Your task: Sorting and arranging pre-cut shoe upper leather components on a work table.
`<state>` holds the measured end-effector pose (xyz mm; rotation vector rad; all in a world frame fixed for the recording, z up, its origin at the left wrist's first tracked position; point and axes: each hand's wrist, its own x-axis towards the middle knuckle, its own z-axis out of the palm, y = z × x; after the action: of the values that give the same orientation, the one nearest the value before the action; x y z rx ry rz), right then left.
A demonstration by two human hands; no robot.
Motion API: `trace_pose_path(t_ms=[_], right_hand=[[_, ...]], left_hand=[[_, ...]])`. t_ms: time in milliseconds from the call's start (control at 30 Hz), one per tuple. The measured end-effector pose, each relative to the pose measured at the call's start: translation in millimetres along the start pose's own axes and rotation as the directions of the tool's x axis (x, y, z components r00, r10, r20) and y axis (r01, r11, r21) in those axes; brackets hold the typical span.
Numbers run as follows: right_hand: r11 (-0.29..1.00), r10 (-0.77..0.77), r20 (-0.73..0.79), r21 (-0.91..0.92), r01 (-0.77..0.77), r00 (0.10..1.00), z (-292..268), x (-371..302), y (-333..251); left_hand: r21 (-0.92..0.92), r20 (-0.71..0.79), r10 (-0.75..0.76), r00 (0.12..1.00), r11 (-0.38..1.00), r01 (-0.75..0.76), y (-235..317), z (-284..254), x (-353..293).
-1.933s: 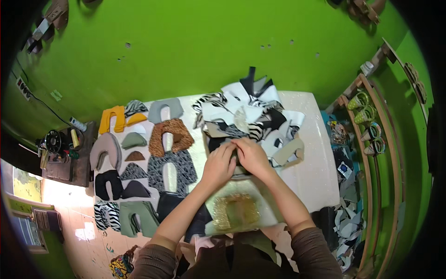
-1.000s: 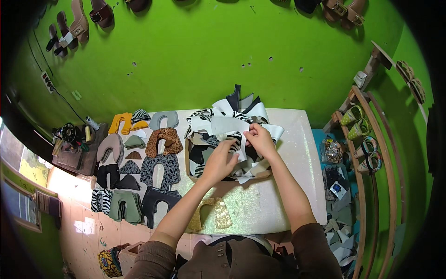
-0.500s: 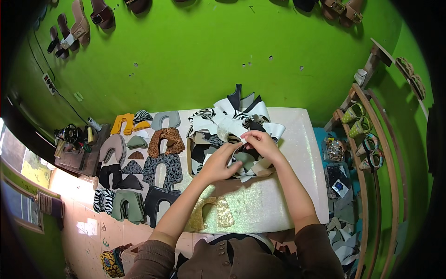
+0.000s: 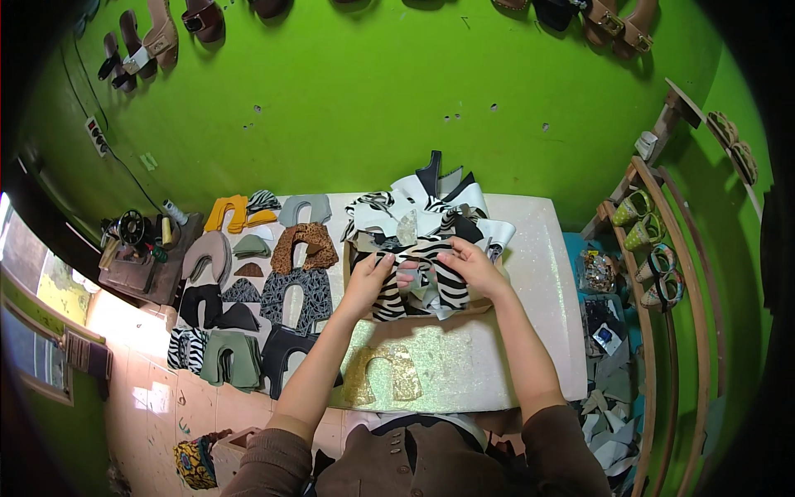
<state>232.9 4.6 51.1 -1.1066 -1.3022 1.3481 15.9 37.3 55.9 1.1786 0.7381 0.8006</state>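
Note:
Both my hands hold a zebra-print arch-shaped cut-out spread over a box heaped with material scraps. My left hand pinches the arch's left side between thumb and fingers. Its right side is gripped by my right hand. The two legs of the cut-out hang toward me over the box. White, black and zebra-print scraps pile up behind it. Nearer to me, a glittery gold arch-shaped piece lies on the pale table.
Stacks of cut pieces stand at the table's left, among them yellow, leopard-print, green and black ones. At far left is a sewing machine. Sandals hang on a wooden rack at right, beside a scrap-filled blue container.
A zebra-print cut-out is now stretched between my hands, where before they were close together over the scraps. My hands have moved apart. The whole view has shifted slightly.

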Motion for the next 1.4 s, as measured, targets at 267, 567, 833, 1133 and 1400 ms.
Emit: trace_pose_path(t_ms=[267,567,833,1133,1400], right_hand=[[0.984,-0.168,-0.2,-0.097,0.151,0.965,47,18,41],[0.99,-0.118,-0.156,-0.098,0.103,0.981,129,25,49],[1.0,-0.028,-0.152,-0.009,0.027,0.988,234,32,70],[0.983,0.115,0.065,-0.15,-0.104,0.991,398,57,101],[0.975,0.1,0.257,-0.22,-0.043,0.961,520,81,110]], left_hand=[[-0.136,-0.098,-0.028,0.995,0.991,0.014,-19,-24,-29],[-0.121,-0.314,-0.051,0.948,0.993,0.014,-37,-89,-78],[-0.03,-0.47,-0.119,0.875,0.992,0.119,-49,-185,-131],[0.399,-0.448,0.023,0.894,0.9,0.177,-45,-347,-233],[0.457,-0.661,0.164,0.732,0.862,0.219,-35,-454,-305]])
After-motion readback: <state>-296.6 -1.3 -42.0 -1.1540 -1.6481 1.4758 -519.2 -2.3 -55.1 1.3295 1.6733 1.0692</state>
